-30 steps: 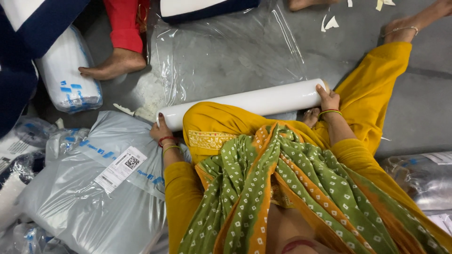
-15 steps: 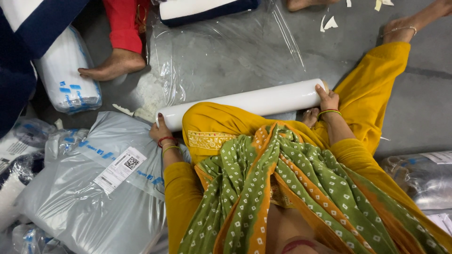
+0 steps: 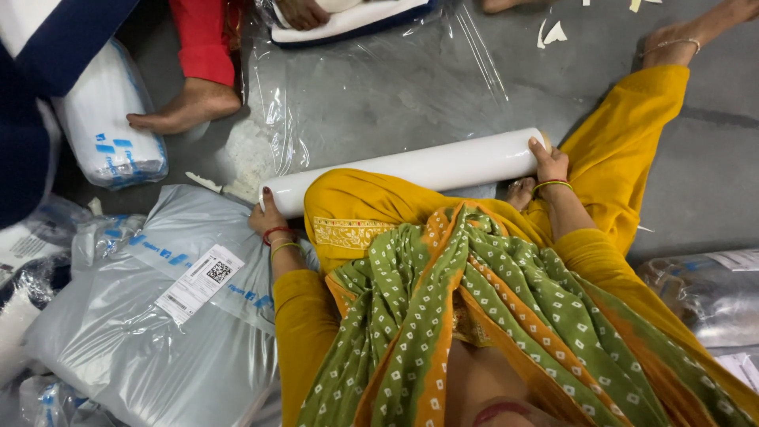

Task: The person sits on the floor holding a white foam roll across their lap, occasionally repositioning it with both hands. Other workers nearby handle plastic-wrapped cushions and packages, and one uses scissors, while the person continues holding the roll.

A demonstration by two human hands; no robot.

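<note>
On floor, centre: white roll of clear film (image 3: pixel 411 169) lies across, left end nearer than right end, just beyond person's yellow knee (image 3: pixel 356 207).
Film sheet: clear sheet (image 3: pixel 371 87) spreads from roll toward far side, flat on grey floor (image 3: pixel 711 182), wrinkled at left edge.
L hand: left hand (image 3: pixel 267 217) at roll's left end, fingers curled round end cap, pressed together; red + yellow bangles at wrist.
R hand: right hand (image 3: pixel 548 164) at roll's right end, fingers wrapped over top of end, close together, thumb side can't tell.
Near left: big grey plastic-wrapped parcel (image 3: pixel 150 316) w/ white barcode label (image 3: pixel 199 282), touching L forearm.
Far left: white wrapped bundle w/ blue marks (image 3: pixel 111 119), standing beside bare foot (image 3: pixel 190 107) of another person in red trousers.
Far centre: white pad w/ navy edge (image 3: pixel 348 22) on far edge of film sheet, another person's hand on it.
Right near: clear-wrapped packet (image 3: pixel 704 292) beside person's R leg.
Far right: person's own foot w/ anklet (image 3: pixel 672 43), paper scraps (image 3: pixel 553 33) on floor near it.
Clothing: green dotted scarf w/ orange border (image 3: pixel 490 316) hangs over lap.
</note>
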